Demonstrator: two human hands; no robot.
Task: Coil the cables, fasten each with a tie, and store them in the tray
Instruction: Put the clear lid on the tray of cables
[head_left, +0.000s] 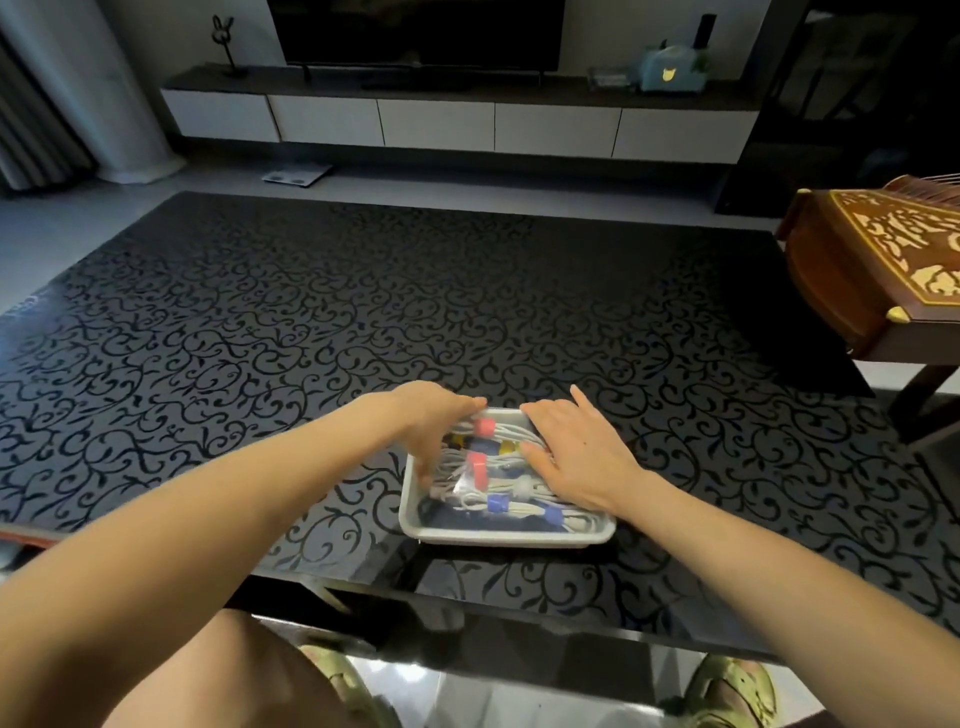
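The left hand (434, 426) reaches into the tray with its fingers bent down on the cables. It is blurred, so I cannot tell if it pinches one. The right hand (582, 452) lies flat, with straight fingers pressing the bundles.

I judge the step is settling the bundles. Press gently and evenly, so that no coil springs over the rim.

The table (363, 312) is glossy black with a curling vine pattern. The tray (498, 535), near its front edge, is white, shallow and rectangular with rounded corners. The cables (519, 486) inside are white, smooth and in long coils. The ties (497, 503) are small bands: pink, blue and yellow.
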